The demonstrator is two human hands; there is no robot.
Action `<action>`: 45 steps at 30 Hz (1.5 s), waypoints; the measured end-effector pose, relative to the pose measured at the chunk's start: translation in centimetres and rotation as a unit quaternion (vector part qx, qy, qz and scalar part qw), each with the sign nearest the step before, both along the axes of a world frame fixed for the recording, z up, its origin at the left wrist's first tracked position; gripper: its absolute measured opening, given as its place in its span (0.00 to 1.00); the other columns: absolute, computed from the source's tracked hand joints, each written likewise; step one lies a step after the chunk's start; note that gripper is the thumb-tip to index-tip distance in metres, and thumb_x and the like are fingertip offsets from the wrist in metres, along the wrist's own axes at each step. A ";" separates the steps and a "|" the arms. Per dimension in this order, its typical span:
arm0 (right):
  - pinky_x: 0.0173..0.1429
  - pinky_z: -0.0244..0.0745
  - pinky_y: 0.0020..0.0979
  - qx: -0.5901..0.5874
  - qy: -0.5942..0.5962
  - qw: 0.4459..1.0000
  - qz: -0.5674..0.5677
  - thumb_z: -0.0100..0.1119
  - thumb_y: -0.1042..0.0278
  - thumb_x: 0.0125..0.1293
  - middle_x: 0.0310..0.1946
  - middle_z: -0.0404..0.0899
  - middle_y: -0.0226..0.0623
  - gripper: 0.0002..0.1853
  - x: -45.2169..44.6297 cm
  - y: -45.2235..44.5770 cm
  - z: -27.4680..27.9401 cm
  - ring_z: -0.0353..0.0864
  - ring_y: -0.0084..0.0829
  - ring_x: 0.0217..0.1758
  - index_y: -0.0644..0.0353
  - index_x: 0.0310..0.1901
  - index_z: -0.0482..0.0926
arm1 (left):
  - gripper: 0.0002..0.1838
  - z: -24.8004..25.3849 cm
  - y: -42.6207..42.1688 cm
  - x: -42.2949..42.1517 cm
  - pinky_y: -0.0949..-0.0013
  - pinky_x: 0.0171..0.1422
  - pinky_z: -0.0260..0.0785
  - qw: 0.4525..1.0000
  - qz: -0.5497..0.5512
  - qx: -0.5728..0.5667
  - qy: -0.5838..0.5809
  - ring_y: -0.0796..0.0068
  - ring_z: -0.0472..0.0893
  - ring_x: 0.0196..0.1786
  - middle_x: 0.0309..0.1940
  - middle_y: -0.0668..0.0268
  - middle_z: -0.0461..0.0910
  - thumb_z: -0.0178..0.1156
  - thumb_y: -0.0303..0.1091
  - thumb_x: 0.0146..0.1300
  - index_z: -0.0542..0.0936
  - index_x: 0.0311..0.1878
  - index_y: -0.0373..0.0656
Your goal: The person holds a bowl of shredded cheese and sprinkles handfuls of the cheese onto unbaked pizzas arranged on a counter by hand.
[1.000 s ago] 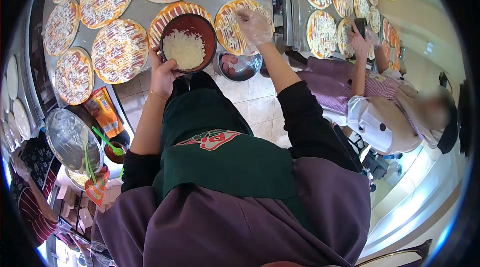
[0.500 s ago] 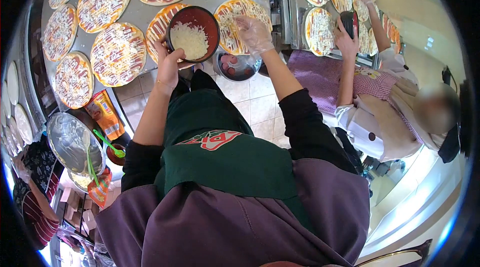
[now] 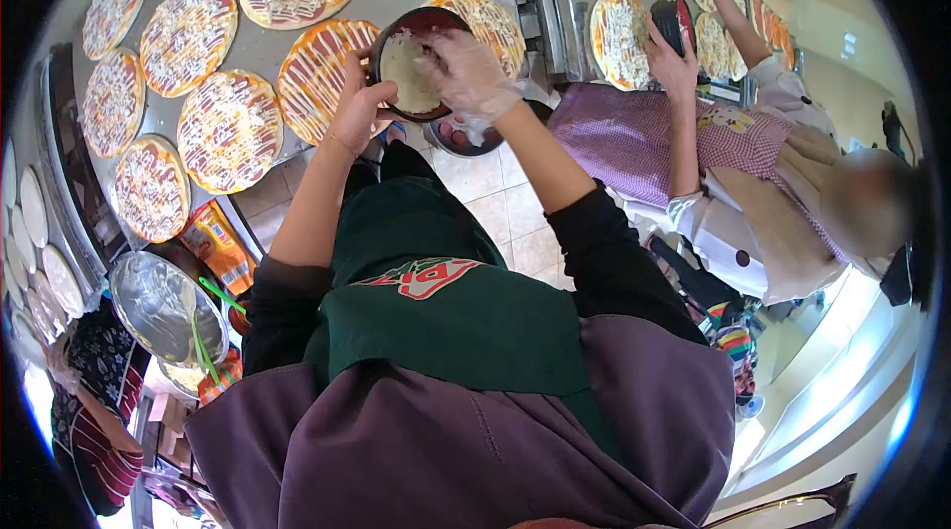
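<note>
My left hand [image 3: 359,105] grips the near left rim of a dark bowl [image 3: 380,61] that holds shredded white cheese [image 3: 404,73]. In a clear plastic glove, my right hand [image 3: 466,75] reaches over the bowl's right side, its fingertips down by the cheese; they are blurred, and what they hold is too small to tell. Partly behind the bowl lies a pizza [image 3: 322,78] with red and white sauce stripes and little cheese. Another pizza [image 3: 490,26], topped with cheese, lies behind my right hand.
More pizzas cover the metal table [image 3: 265,42]. A metal bowl [image 3: 520,123] stands below its edge. At the right, a co-worker [image 3: 733,153] holds a dark bowl [image 3: 674,26] by other pizzas. A large steel bowl [image 3: 163,301] and an orange packet [image 3: 220,247] are at the left.
My right hand has moved left from the right-hand pizza to the bowl. The bowl has shifted slightly right. The view has turned a little, and the co-worker's gloved hand has moved up and left.
</note>
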State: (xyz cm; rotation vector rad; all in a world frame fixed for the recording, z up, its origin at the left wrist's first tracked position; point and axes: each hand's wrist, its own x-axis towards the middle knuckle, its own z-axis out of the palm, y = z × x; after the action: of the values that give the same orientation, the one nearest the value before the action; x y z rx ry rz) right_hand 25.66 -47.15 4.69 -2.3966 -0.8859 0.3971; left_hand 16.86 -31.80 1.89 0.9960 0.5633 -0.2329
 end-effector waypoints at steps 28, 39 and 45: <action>0.41 0.75 0.25 0.387 0.508 0.711 -0.293 0.66 0.75 0.53 0.38 0.80 0.35 0.17 0.6 -4.0 -1.3 0.79 0.24 0.37 0.61 0.47 0.78 | 0.35 -0.5 0.2 1.3 0.56 0.39 0.79 0.999 0.046 0.000 0.006 0.58 0.77 0.48 0.52 0.54 0.68 0.53 0.24 0.49 0.51 0.61 0.44; 0.40 0.75 0.25 0.075 0.248 0.921 -0.290 0.64 0.67 0.50 0.31 0.83 0.37 0.12 3.5 -7.9 -9.3 0.81 0.25 0.32 0.57 0.38 0.83 | 0.33 -0.3 3.7 -1.9 0.65 0.35 0.78 0.993 0.117 -0.009 0.003 0.66 0.77 0.43 0.49 0.59 0.67 0.49 0.21 0.46 0.53 0.58 0.46; 0.47 0.74 0.29 -0.026 0.151 0.952 -0.265 0.62 0.61 0.51 0.35 0.83 0.41 0.12 4.7 -5.1 -5.9 0.82 0.33 0.39 0.50 0.38 0.84 | 0.26 -0.4 5.2 -4.7 0.61 0.35 0.78 0.995 0.100 0.007 -0.002 0.70 0.77 0.35 0.45 0.61 0.69 0.45 0.21 0.51 0.58 0.56 0.49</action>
State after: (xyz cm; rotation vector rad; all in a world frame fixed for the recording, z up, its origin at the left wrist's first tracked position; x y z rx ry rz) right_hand 30.37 -52.23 -1.23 -2.4117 -0.0855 0.5529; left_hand 12.17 -26.65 1.47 0.9466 0.6567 -0.0483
